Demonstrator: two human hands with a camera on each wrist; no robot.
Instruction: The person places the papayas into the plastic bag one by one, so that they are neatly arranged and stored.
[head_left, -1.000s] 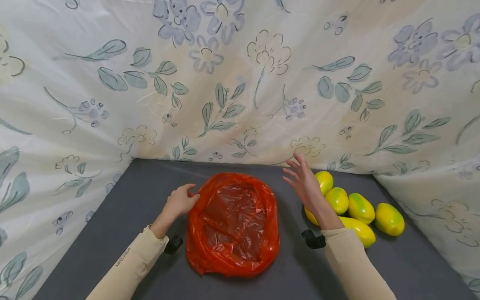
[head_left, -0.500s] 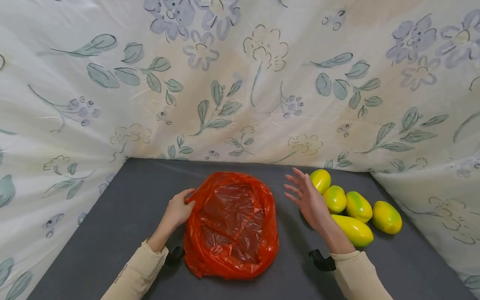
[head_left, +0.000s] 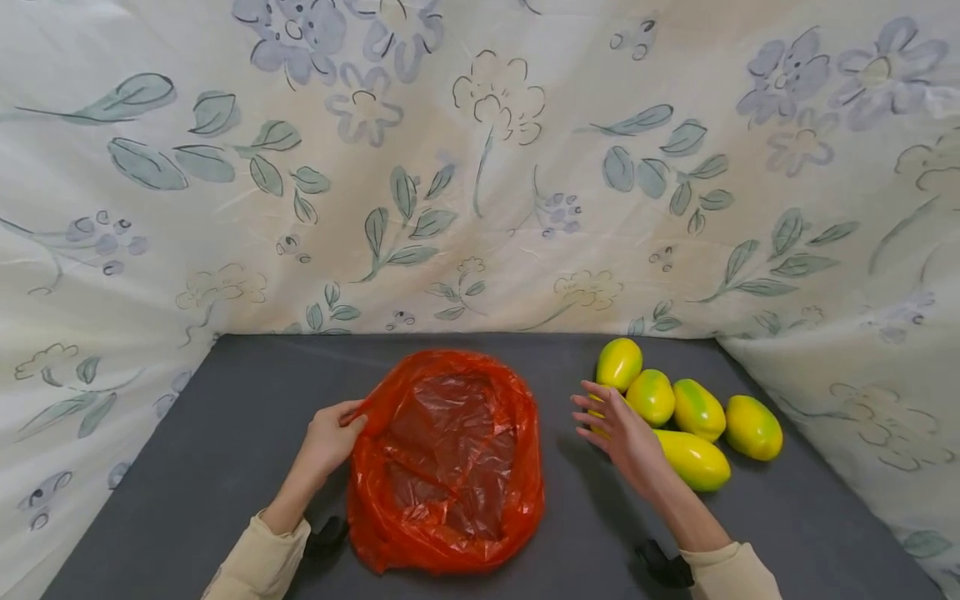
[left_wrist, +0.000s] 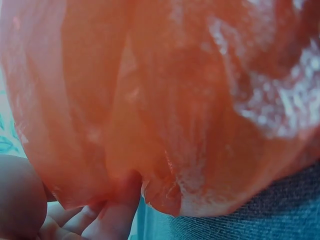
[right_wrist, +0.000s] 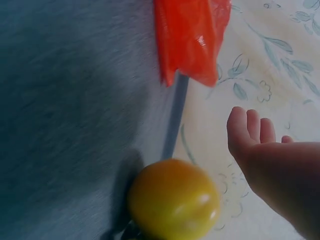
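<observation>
One red bag [head_left: 446, 458] pinched by left hand [head_left: 327, 439]; six yellow fruits [head_left: 699, 410]; right hand [head_left: 628, 437] unclenched.

Dark grey tabletop [head_left: 255, 392], pale cloth [head_left: 517, 262] behind and along both sides, printed grey-green leaves [head_left: 147, 164], lilac flowers [head_left: 293, 32]

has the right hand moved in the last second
Yes: the right hand has moved down the head view, from overlapping the gray table's far edge to lying wholly below it.

No readable text, label, brand, number or sign (both wrist views included)
</observation>
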